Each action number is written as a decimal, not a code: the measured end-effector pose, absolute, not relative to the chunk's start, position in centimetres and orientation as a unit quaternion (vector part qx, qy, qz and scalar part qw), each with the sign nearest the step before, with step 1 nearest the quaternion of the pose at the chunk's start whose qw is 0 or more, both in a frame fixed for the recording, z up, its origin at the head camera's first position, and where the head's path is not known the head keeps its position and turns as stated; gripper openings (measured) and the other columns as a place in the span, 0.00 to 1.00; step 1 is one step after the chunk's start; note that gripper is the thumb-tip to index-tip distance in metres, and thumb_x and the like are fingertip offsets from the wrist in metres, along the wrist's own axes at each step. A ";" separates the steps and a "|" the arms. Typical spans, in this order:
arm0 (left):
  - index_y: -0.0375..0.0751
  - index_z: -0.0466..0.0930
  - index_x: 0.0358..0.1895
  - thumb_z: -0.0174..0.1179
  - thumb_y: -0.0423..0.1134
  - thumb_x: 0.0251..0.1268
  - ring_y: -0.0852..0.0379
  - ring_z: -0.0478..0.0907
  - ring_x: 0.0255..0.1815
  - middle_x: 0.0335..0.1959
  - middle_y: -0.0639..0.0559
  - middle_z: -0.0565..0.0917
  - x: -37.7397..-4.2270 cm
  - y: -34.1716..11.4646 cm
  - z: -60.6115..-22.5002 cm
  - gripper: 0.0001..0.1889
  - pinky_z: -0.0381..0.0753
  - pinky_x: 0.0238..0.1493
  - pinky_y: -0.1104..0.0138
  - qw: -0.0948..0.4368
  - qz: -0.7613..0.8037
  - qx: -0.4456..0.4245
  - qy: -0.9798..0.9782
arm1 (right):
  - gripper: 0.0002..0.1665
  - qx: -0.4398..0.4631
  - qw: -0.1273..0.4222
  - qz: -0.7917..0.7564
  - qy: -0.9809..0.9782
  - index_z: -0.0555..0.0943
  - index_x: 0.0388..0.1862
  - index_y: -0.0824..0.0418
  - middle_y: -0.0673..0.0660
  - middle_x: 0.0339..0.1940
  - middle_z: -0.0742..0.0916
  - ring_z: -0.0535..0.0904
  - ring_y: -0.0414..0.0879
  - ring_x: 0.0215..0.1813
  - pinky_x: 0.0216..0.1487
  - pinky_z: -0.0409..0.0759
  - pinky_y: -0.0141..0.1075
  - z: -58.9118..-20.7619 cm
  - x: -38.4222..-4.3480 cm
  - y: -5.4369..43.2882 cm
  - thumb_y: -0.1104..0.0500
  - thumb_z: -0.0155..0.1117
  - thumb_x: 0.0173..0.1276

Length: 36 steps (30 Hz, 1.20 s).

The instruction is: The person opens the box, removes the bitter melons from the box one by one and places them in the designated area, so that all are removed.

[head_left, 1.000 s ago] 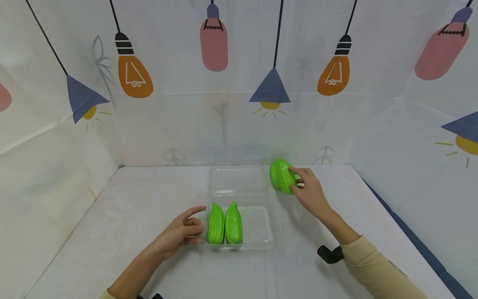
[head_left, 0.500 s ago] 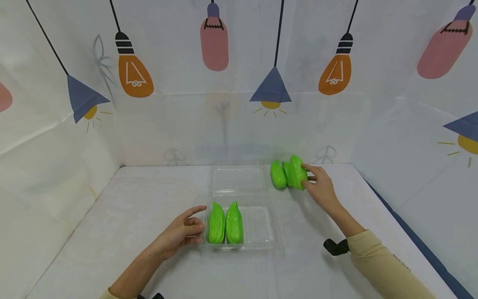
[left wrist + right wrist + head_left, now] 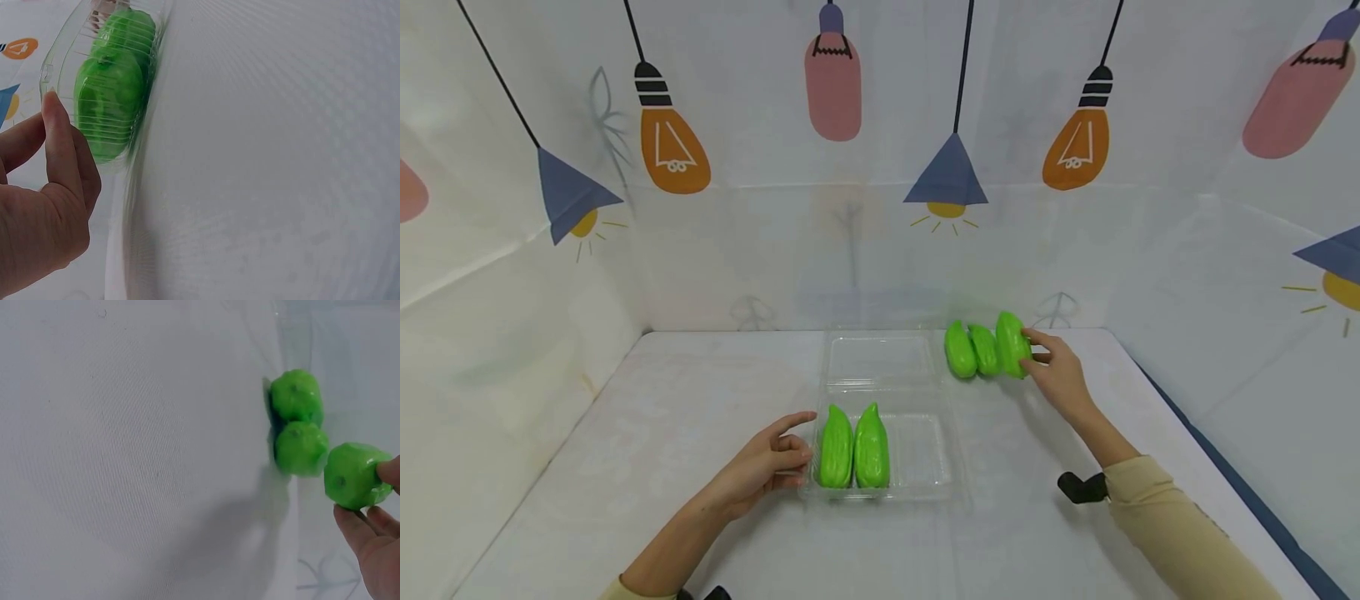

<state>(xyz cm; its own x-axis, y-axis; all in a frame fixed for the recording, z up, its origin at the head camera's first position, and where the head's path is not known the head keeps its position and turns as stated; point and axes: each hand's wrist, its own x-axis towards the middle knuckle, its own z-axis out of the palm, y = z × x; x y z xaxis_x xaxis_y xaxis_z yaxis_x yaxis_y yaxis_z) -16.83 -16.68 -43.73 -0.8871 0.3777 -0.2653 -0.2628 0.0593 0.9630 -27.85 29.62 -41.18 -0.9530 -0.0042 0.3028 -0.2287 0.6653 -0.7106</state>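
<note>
Against the left side of a clear plastic clamshell box, the left hand rests its fingers and thumb. The box lies with its lid folded back. Two bright green, ribbed vegetables with pointed tips, one of them the left vegetable, lie side by side in the left part of its base. At the back right of the table, the right hand grips a third green ribbed vegetable between thumb and fingers. It is upright and tipped slightly, beside two similar vegetables, the nearer one being just left of it.
A white cloth covers the table, and a printed white curtain stands behind it and at both sides. The box's lid reaches back toward the curtain. A dark bracket is attached at the right wrist.
The right hand has moved right with the vegetable it grips, drawing it apart from the other two, which now show separately. The left hand and the box have stayed in place.
</note>
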 end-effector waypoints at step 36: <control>0.46 0.53 0.78 0.62 0.38 0.69 0.62 0.77 0.37 0.38 0.54 0.75 -16.6 -16.7 -43.7 0.38 0.86 0.38 0.72 0.238 0.688 0.033 0.685 | 0.26 0.023 0.119 0.360 -0.925 0.73 0.66 0.73 0.76 0.61 0.75 0.75 0.72 0.60 0.60 0.80 0.57 -43.8 -30.8 30.1 0.65 0.57 0.70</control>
<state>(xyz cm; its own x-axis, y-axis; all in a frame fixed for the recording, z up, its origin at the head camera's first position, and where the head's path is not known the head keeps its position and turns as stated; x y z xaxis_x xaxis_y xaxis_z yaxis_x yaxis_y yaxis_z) -16.62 -16.74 -43.69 -0.8846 0.3724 -0.2808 -0.2827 0.0506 0.9579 -30.82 30.15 -43.83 -0.9707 0.0424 0.2367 -0.1287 0.7399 -0.6603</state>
